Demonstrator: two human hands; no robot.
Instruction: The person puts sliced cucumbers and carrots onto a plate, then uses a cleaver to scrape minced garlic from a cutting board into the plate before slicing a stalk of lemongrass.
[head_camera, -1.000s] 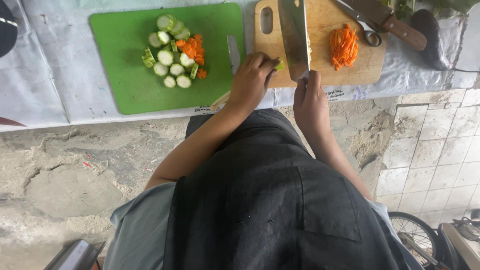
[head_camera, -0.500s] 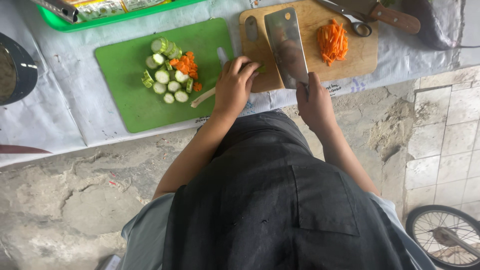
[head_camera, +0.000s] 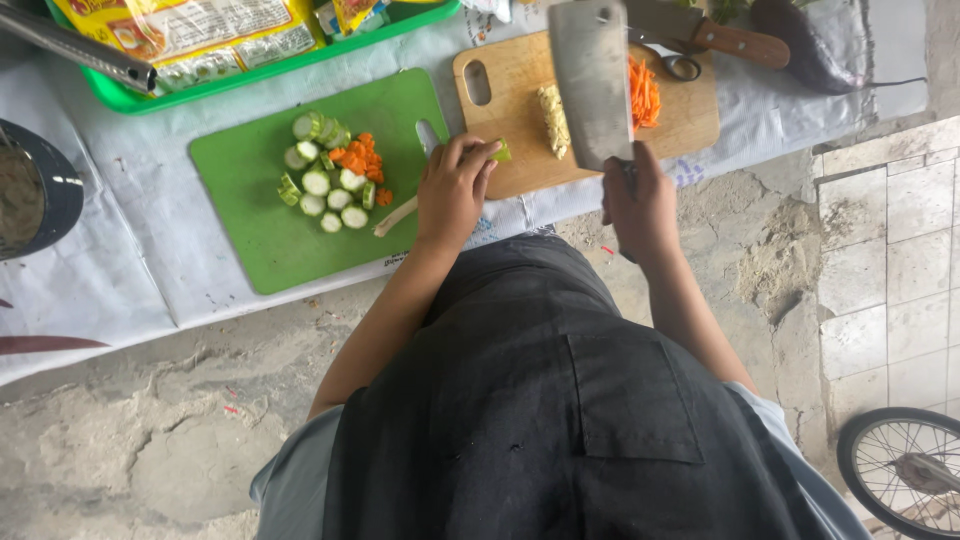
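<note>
The cleaver (head_camera: 592, 80) has lifted, uncovering pale chopped bits (head_camera: 553, 120) on the wooden board (head_camera: 520, 100).

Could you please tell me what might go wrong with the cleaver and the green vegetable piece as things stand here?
The left hand pinches a small green vegetable piece at the light wooden cutting board's near edge, so the fingertips may be nicked if the broad steel cleaver in the right hand drops close. The piece could also slip off the edge.

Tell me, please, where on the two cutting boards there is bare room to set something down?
The green board is bare along its near left half, below the sliced vegetables. The wooden board is crowded: cleaver, pale pile, carrot strips, left hand.
</note>
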